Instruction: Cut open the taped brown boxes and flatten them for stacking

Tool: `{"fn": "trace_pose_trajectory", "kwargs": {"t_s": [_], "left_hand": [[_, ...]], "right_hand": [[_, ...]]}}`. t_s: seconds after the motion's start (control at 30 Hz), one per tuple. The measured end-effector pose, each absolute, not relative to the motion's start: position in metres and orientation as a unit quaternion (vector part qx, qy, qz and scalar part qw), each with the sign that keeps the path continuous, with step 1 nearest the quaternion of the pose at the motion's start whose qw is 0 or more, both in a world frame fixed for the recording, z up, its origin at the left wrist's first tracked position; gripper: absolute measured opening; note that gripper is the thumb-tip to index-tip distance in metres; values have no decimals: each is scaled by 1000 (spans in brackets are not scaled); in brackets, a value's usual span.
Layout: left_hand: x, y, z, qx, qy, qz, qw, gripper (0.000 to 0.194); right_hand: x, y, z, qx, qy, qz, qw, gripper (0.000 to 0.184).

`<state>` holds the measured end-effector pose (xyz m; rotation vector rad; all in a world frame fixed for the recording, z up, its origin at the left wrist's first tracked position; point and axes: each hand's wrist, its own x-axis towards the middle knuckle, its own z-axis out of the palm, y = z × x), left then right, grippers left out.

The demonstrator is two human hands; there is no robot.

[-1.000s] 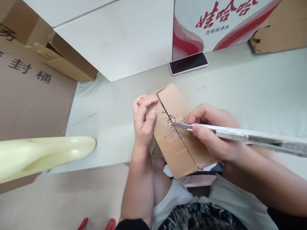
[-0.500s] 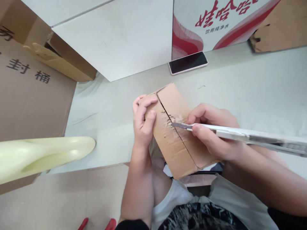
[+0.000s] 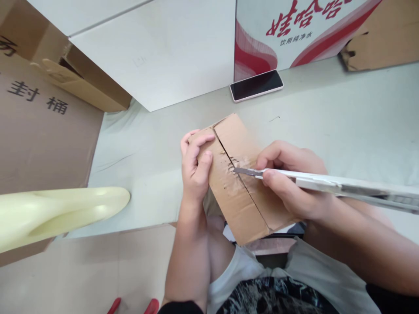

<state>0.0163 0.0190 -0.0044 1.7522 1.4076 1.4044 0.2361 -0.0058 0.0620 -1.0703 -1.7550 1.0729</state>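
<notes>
A small brown cardboard box (image 3: 242, 205) is tilted above my lap at the table's edge, a seam running down its face between two flaps. My left hand (image 3: 197, 163) grips its upper left end, fingers bent over the edge and thumb on the face. In my right hand (image 3: 291, 174), pinched between thumb and fingers, is a white utility knife (image 3: 314, 182) with its blade out. The blade's tip touches the seam near the middle, where the cardboard surface is torn and shreds of clear tape show.
A smartphone (image 3: 257, 86) lies on the pale table beyond the box. White cartons (image 3: 183, 52) and a red-and-white printed carton (image 3: 262, 48) stand behind it. Large brown cardboard (image 3: 49, 139) is at left, with a pale yellow curved object (image 3: 65, 213) in front. Another cardboard piece (image 3: 386, 39) sits far right.
</notes>
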Motion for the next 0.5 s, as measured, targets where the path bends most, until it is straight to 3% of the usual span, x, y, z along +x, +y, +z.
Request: {"fn": "trace_pose_trajectory", "kwargs": {"t_s": [0.5], "left_hand": [[16,17,-3,642,522,507,242,46]], "right_hand": [[236,-6,63,-429,-687,432,397,9]]}}
